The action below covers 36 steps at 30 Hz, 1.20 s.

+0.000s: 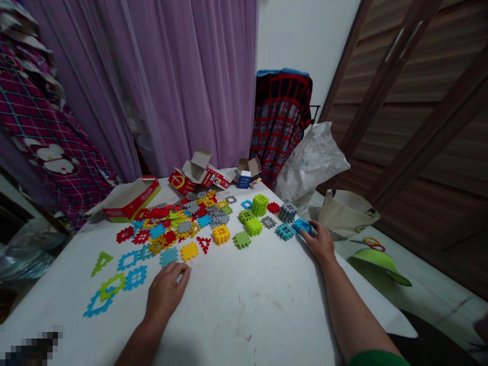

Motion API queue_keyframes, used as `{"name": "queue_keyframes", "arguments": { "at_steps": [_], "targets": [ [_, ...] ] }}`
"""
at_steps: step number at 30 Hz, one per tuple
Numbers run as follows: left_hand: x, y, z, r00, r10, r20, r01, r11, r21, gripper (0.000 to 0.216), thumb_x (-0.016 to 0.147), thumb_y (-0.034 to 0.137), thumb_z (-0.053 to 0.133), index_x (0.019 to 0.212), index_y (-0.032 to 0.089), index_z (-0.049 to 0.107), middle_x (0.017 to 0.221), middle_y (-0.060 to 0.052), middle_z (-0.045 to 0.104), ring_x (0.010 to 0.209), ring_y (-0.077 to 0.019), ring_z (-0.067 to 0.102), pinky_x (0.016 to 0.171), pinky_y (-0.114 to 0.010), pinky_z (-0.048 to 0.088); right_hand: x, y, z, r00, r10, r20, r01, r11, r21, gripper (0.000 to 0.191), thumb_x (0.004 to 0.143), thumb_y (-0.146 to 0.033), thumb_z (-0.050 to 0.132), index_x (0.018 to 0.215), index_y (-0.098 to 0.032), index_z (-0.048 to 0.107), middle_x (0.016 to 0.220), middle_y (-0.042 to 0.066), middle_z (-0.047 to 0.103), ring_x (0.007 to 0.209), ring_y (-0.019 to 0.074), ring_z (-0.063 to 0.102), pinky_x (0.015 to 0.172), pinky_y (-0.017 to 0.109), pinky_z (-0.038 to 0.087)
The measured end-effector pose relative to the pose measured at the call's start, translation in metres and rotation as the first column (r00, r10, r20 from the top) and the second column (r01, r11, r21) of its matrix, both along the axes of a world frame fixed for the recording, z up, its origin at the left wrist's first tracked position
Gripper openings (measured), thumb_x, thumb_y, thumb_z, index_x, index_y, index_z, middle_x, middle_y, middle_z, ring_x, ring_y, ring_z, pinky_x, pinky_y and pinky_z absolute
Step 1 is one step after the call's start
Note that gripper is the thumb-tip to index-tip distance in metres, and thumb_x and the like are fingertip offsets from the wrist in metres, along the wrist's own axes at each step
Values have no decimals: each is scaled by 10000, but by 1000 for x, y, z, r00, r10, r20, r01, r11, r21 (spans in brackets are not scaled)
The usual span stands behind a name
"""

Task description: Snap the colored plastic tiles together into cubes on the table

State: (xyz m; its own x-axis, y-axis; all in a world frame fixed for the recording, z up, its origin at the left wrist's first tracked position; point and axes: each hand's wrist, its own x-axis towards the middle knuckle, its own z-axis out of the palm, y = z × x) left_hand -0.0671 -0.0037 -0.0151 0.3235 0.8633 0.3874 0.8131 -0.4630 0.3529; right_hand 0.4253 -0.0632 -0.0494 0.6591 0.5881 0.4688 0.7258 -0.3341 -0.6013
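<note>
At the table's right edge, my right hand (321, 243) has its thumb and fingers around a small stack of blue notched building plates (302, 226). A teal notched plate (284, 232) lies just left of that stack, and a stack of grey plates (287, 212) stands behind it. My left hand (166, 288) rests on the table with loosely curled fingers, thumb close to the index finger and nothing visible between them. Just beyond its fingers are a flat teal plate (169, 256) and a yellow plate (189, 251).
A mixed heap of plates (183, 216) covers the back left. Green stacks (260, 205) and a yellow stack (221, 234) stand mid-table. Opened boxes (131, 201) line the back. Right of the table are a plastic bag (310, 157), a cloth bag (345, 211) and a green cap (377, 264).
</note>
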Motion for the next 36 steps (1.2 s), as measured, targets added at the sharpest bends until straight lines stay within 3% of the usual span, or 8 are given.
{"name": "queue_keyframes", "arguments": {
  "at_steps": [11,19,36],
  "targets": [
    [1,-1,4,1000,5,1,-5,1000,-3,267,886,397,446,791,256,651,850,4,691,839,-169,645,718,-260,472,-9,-7,3,998,-49,-31,48,999,-10,654,687,-617,565,1132,-141,607,1123,159,665,1018,299,601,890,424,445],
    [0,2,1,1000,9,-8,-9,1000,-12,262,879,404,456,796,262,660,854,3,688,815,-170,644,709,-260,469,-17,-14,6,972,-235,-3,233,964,-129,568,708,-588,589,1076,-159,652,1068,148,677,1004,310,589,874,428,431],
    [1,0,4,1000,14,-8,-14,1000,-1,258,870,405,460,784,264,659,842,3,689,805,-172,642,693,-256,472,-19,-14,9,975,-224,0,222,964,-144,491,728,-549,552,1017,-173,680,1061,135,685,992,303,588,844,424,425]
  ]
}}
